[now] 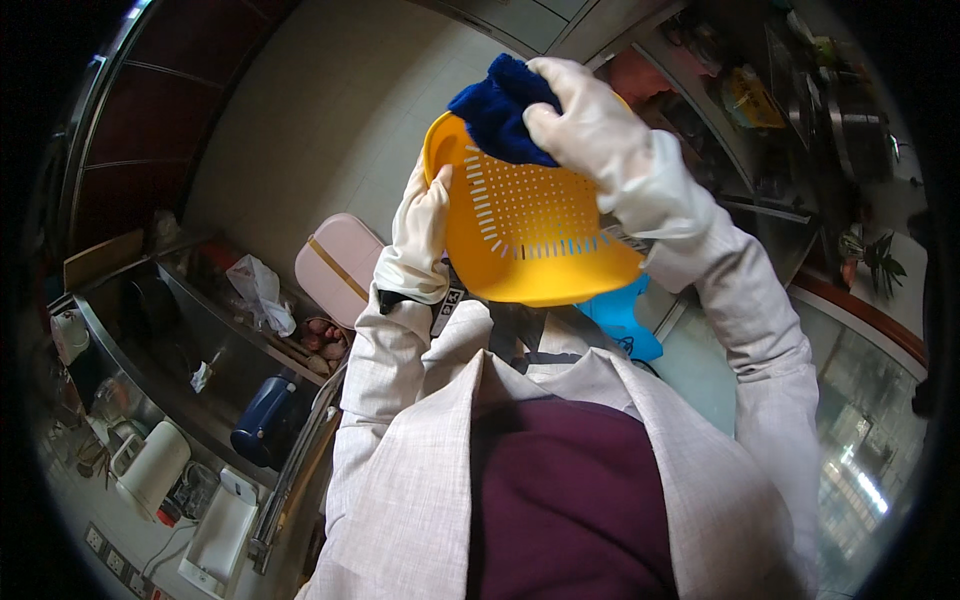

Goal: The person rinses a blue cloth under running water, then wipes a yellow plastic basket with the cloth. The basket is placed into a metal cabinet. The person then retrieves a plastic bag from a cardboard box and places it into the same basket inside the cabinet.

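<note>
A yellow plastic colander [545, 282] with rows of small holes and slots is held up in front of my chest, its inside facing me. My left hand [420, 225], in a white glove, is closed on its left rim with the thumb over the edge. In my right hand [600, 125], also gloved in white, the thumb and fingers pinch a dark blue cloth [505, 108]. The cloth lies bunched over the colander's upper rim and covers part of its inside. The fingertips behind the cloth are hidden.
At left, a pink lidded bin [338, 262] stands beside reddish root vegetables [325, 345] and a white plastic bag [260, 292]. Farther left are a dark blue kettle [268, 420] and a white pitcher [152, 465]. Crowded shelves [745, 95] line the right. Something bright blue [622, 322] sits below the colander.
</note>
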{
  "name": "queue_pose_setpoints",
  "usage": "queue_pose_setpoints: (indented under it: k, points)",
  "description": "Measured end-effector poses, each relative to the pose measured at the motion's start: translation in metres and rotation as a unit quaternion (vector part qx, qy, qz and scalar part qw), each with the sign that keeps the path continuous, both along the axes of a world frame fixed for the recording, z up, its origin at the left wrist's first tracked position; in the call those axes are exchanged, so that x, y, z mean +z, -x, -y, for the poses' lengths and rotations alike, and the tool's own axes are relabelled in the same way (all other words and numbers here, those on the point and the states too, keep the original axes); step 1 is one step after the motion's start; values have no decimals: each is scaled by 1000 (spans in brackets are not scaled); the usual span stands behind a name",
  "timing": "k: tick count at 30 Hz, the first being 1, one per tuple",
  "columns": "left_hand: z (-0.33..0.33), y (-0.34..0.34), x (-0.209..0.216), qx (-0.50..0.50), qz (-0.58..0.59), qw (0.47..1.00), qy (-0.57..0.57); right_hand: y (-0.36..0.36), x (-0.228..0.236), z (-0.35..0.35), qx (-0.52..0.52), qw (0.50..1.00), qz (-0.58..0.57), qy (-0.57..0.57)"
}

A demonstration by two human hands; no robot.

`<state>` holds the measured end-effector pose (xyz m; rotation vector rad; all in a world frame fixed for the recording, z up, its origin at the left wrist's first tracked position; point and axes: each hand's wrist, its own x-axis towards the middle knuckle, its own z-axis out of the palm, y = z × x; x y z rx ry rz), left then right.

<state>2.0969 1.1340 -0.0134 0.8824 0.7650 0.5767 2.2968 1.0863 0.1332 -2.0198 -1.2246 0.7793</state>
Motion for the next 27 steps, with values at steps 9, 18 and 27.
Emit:
queue_pose_setpoints:
  k: [9,18,27]
  points:
    - [23,-17,15,46,-312,903,-291,79,-129,-2,-137,990,-45,4]
    - [-7,-10,10,71,-179,970,-148,36,-86,44,408,891,-31,198]
    - [0,-15,34,60,-241,933,-261,1,-103,14,-22,950,297,90]
